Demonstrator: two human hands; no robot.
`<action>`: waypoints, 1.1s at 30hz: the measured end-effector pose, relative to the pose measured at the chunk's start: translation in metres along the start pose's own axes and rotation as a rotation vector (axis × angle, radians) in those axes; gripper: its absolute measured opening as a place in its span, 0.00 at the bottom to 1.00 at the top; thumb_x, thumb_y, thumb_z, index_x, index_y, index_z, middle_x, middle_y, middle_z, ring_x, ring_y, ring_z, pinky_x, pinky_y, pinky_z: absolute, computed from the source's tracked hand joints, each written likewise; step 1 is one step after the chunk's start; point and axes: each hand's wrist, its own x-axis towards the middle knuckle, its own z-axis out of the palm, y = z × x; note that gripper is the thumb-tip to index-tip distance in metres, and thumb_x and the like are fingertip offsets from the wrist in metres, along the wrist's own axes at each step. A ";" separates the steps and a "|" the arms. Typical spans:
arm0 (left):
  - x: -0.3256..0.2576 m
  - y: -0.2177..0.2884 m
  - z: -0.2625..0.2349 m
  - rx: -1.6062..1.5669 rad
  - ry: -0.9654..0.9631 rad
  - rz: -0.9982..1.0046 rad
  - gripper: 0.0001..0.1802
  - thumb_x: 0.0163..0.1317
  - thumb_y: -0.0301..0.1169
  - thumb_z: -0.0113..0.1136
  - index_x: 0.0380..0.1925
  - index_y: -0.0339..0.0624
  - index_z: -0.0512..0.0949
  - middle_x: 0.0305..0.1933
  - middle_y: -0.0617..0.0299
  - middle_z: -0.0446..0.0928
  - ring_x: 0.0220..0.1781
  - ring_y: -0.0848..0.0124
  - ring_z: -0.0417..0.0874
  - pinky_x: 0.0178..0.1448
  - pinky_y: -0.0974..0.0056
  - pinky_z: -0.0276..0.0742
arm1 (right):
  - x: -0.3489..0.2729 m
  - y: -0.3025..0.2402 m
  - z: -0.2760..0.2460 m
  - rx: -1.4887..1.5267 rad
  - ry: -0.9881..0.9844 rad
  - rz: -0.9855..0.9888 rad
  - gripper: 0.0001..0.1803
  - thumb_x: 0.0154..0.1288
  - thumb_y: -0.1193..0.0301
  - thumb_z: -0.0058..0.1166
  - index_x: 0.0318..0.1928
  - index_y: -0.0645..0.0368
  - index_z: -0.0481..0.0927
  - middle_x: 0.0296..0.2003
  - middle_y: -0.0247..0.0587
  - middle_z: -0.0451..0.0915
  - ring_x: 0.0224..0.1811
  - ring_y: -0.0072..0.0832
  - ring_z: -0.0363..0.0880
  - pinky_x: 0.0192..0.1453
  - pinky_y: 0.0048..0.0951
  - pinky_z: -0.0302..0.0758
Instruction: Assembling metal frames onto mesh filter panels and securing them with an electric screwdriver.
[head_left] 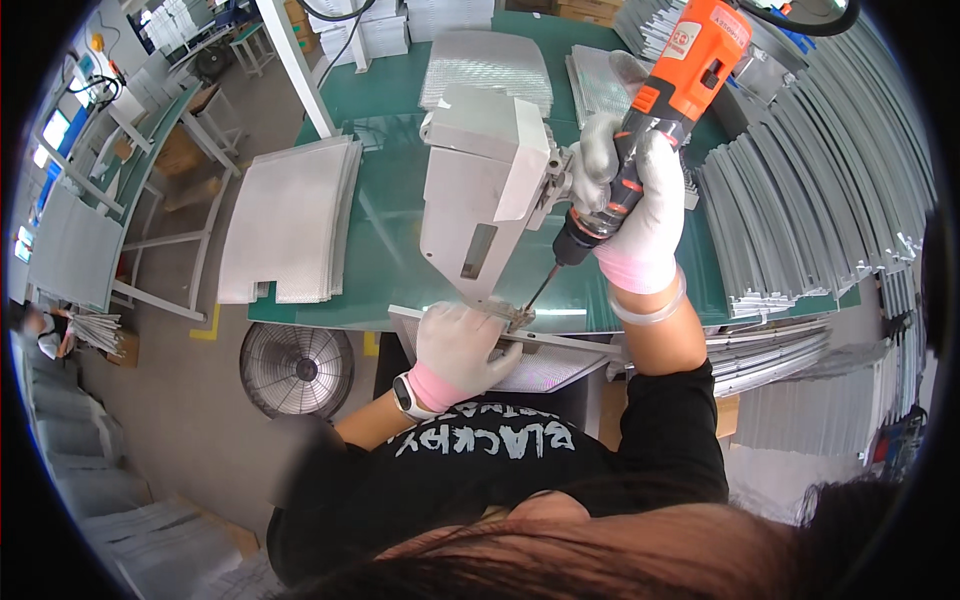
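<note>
My right hand (645, 190), in a white glove with a pink cuff, is closed around an orange-and-black power screwdriver (690, 70). Its long thin bit (543, 286) slants down to a small metal fitting (520, 318) at the bench's near edge. Just left of the bit, my gloved left hand (455, 348) grips the edge of a framed silver panel (560, 368), thumb stretched toward the fitting. The panel's lower part tilts toward my body. A pale grey machine (480, 165) with a slotted arm stands beyond my left hand, its lower end close to the fitting.
The green bench (385, 230) carries silver sheets (290, 220) at left and another stack (487, 70) behind the machine. Many upright panels (810, 190) crowd the right side. A round floor fan (297, 370) stands left of me. A black cable (815, 22) hangs at the upper right.
</note>
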 end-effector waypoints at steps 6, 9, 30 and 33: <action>0.005 0.000 -0.004 0.012 0.013 0.030 0.14 0.40 0.39 0.71 0.23 0.46 0.78 0.25 0.62 0.74 0.25 0.60 0.75 0.34 0.56 0.66 | 0.000 0.001 -0.001 0.006 -0.016 -0.006 0.39 0.67 0.58 0.56 0.70 0.58 0.53 0.22 0.38 0.71 0.18 0.22 0.70 0.22 0.24 0.69; 0.007 -0.003 -0.002 0.001 0.047 0.040 0.14 0.40 0.38 0.71 0.23 0.47 0.78 0.25 0.63 0.74 0.24 0.61 0.74 0.33 0.56 0.65 | 0.000 0.002 0.002 -0.012 -0.002 0.010 0.40 0.67 0.57 0.57 0.71 0.58 0.53 0.23 0.38 0.72 0.18 0.22 0.70 0.22 0.24 0.68; -0.013 -0.004 0.007 -0.226 -0.035 0.080 0.20 0.48 0.37 0.68 0.44 0.47 0.81 0.48 0.60 0.79 0.50 0.55 0.79 0.53 0.51 0.75 | -0.045 0.043 -0.013 0.262 -0.146 0.195 0.36 0.55 0.55 0.70 0.53 0.60 0.62 0.18 0.36 0.71 0.12 0.18 0.64 0.13 0.18 0.62; -0.018 -0.008 0.014 -0.292 -0.111 0.037 0.23 0.48 0.37 0.67 0.47 0.46 0.80 0.48 0.59 0.78 0.51 0.53 0.79 0.54 0.52 0.75 | -0.048 0.045 -0.013 0.315 -0.166 0.198 0.36 0.54 0.54 0.71 0.50 0.61 0.64 0.18 0.35 0.72 0.12 0.16 0.64 0.12 0.18 0.60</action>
